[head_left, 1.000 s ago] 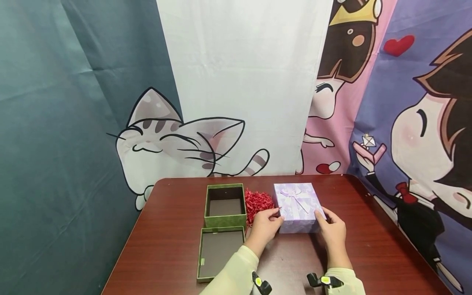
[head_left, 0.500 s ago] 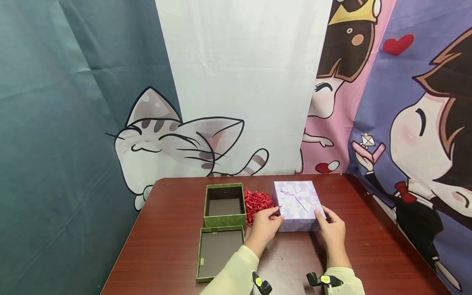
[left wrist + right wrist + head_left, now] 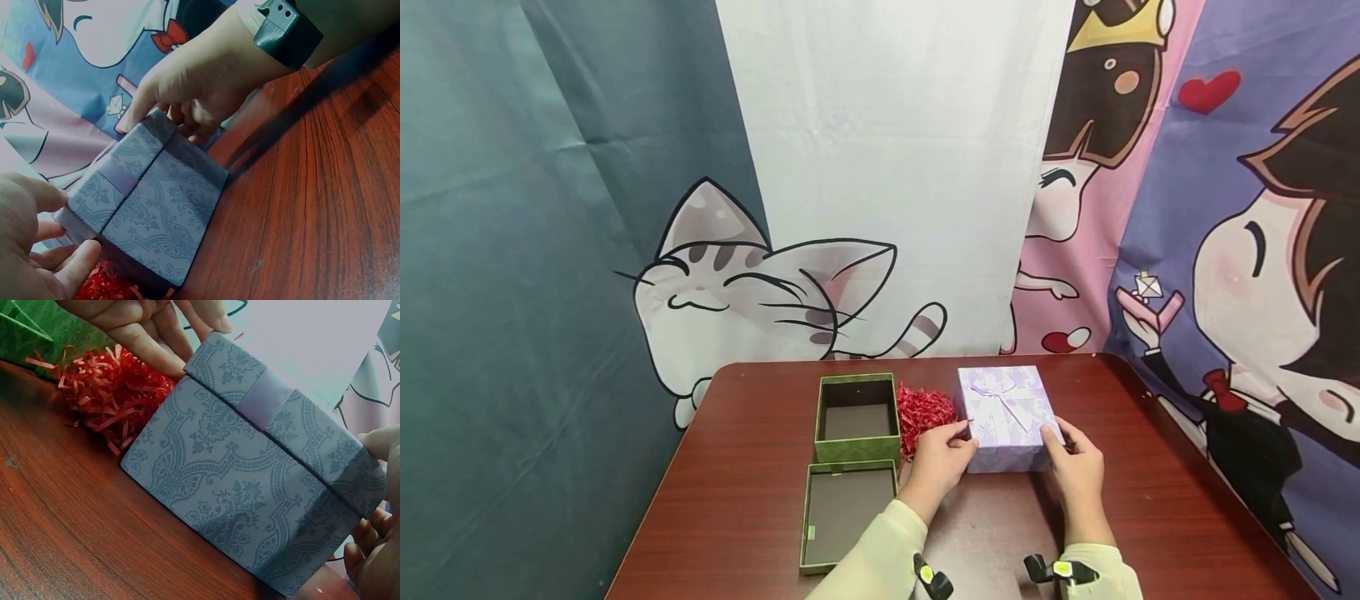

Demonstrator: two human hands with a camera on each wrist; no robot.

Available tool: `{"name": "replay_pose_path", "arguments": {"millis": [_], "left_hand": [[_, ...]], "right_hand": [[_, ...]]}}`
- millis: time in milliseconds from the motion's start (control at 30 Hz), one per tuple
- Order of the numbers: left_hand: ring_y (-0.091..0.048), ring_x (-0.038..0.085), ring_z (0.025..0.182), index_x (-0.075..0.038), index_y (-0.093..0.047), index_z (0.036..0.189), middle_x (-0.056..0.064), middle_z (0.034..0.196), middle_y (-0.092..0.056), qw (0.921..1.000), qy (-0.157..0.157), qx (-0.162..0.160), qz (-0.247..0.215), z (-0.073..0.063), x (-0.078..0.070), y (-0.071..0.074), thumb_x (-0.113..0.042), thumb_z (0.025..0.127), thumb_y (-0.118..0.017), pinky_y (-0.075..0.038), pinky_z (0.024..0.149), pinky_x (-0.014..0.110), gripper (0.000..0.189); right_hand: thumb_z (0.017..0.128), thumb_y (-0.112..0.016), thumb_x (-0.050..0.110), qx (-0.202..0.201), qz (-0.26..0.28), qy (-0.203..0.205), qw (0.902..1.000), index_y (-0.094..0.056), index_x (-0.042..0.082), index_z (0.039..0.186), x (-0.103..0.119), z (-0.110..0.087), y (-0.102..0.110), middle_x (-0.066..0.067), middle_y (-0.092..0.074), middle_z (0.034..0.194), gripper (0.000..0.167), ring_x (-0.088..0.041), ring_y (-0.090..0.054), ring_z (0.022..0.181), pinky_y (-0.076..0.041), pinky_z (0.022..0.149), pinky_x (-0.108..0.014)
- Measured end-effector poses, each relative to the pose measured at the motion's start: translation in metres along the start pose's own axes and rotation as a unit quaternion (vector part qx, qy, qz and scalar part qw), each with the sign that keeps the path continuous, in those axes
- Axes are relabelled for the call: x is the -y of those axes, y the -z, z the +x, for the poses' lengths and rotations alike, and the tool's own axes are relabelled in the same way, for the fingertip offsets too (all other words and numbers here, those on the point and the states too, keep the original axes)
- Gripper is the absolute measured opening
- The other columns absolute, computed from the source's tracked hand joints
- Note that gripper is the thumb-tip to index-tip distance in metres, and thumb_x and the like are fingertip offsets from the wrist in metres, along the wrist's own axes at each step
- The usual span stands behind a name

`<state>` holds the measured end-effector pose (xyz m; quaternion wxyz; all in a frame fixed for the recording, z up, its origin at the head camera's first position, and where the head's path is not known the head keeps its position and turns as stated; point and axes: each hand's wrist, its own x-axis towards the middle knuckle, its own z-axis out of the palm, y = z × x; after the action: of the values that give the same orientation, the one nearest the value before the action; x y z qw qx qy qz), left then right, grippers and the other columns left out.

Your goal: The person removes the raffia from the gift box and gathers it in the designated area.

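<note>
A lavender gift box with a patterned surface sits at the right of the table, its lid on top and a ribbon bow on the lid. My left hand holds the lid's near left corner between thumb and fingers. At the near right corner my right hand grips the lid, thumb towards the front and fingers along the side. Both wrist views show a thin dark seam between the lid and the box body. The far side of the box is hidden in those views.
Red shredded paper lies in a heap left of the gift box. Beside it stands an uncovered green box, and nearer to me lies its upturned green lid. A printed curtain hangs behind the table.
In the head view the gift box lid's far edge has shifted slightly upward, while its near edge barely moved. Both hands keep almost the same place and hold.
</note>
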<state>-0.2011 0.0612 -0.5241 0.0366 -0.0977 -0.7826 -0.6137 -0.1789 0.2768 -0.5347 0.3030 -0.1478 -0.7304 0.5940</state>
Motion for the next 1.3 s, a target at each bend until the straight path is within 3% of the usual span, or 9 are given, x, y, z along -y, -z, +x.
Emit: {"name": "replay_pose_path", "arguments": {"millis": [167, 400, 700, 867, 1100, 1200, 1300], "left_hand": [[-0.065, 0.0, 0.076, -0.003, -0.075, 0.124, -0.002, 0.084, -0.075, 1.0, 0.001, 0.002, 0.001, 0.001, -0.001, 0.001, -0.009, 0.088, -0.081, -0.055, 0.067, 0.017, 0.037], [-0.066, 0.001, 0.076, -0.005, -0.076, 0.125, -0.004, 0.084, -0.075, 1.0, 0.003, 0.0, 0.008, 0.0, -0.001, 0.001, -0.011, 0.089, -0.081, -0.056, 0.067, 0.018, 0.037], [-0.067, 0.003, 0.075, -0.002, -0.076, 0.122, 0.009, 0.089, -0.073, 0.9975, -0.022, -0.02, -0.065, -0.002, -0.001, 0.0, -0.002, 0.086, -0.08, -0.058, 0.069, 0.018, 0.037], [-0.069, 0.007, 0.079, -0.004, -0.076, 0.123, 0.015, 0.096, -0.074, 0.9922, -0.033, -0.026, -0.117, -0.002, -0.002, 0.0, 0.002, 0.085, -0.08, -0.059, 0.073, 0.021, 0.039], [-0.068, 0.04, 0.108, 0.002, -0.066, 0.133, 0.024, 0.119, -0.07, 0.9818, -0.062, 0.003, -0.179, 0.0, -0.002, 0.005, 0.012, 0.083, -0.076, -0.059, 0.091, 0.033, 0.052], [-0.07, 0.038, 0.11, 0.003, -0.065, 0.135, 0.024, 0.12, -0.069, 0.981, -0.059, 0.017, -0.184, 0.001, -0.002, 0.008, 0.014, 0.083, -0.075, -0.059, 0.092, 0.033, 0.054], [-0.072, 0.029, 0.107, 0.002, -0.066, 0.134, 0.018, 0.119, -0.068, 0.9844, -0.054, 0.032, -0.165, 0.001, -0.002, 0.011, 0.014, 0.082, -0.075, -0.059, 0.089, 0.031, 0.054]], "right_hand": [[0.091, -0.075, 0.001, 0.007, 0.026, 0.01, 0.9996, -0.068, -0.015, 0.123, 0.024, -0.009, 0.001, 0.017, -0.067, 0.083, 0.037, 0.003, -0.061, 0.071, -0.048, 0.063, -0.009], [0.09, -0.076, 0.0, 0.004, 0.043, 0.008, 0.999, -0.067, -0.014, 0.124, 0.022, -0.008, 0.0, 0.016, -0.068, 0.083, 0.038, 0.003, -0.061, 0.071, -0.049, 0.063, -0.01], [0.09, -0.073, -0.008, -0.007, 0.087, 0.067, 0.994, -0.067, -0.015, 0.124, 0.019, -0.006, -0.001, 0.006, -0.072, 0.092, 0.035, -0.002, -0.065, 0.079, -0.051, 0.069, -0.011], [0.088, -0.07, -0.016, 0.001, 0.169, 0.085, 0.982, -0.064, -0.017, 0.127, 0.001, 0.003, -0.002, 0.002, -0.074, 0.102, 0.04, -0.008, -0.067, 0.09, -0.053, 0.077, -0.013], [0.084, -0.061, -0.03, 0.079, 0.259, 0.153, 0.9506, -0.053, -0.022, 0.135, -0.005, 0.009, 0.005, -0.004, -0.066, 0.119, 0.052, -0.012, -0.064, 0.107, -0.05, 0.092, -0.017], [0.081, -0.059, -0.033, 0.112, 0.254, 0.168, 0.9458, -0.051, -0.024, 0.135, -0.004, 0.011, 0.01, -0.004, -0.062, 0.12, 0.055, -0.011, -0.062, 0.106, -0.05, 0.091, -0.017], [0.081, -0.059, -0.034, 0.133, 0.248, 0.153, 0.9472, -0.054, -0.022, 0.132, -0.003, 0.012, 0.014, -0.003, -0.064, 0.118, 0.053, -0.011, -0.063, 0.101, -0.051, 0.087, -0.017]]}}
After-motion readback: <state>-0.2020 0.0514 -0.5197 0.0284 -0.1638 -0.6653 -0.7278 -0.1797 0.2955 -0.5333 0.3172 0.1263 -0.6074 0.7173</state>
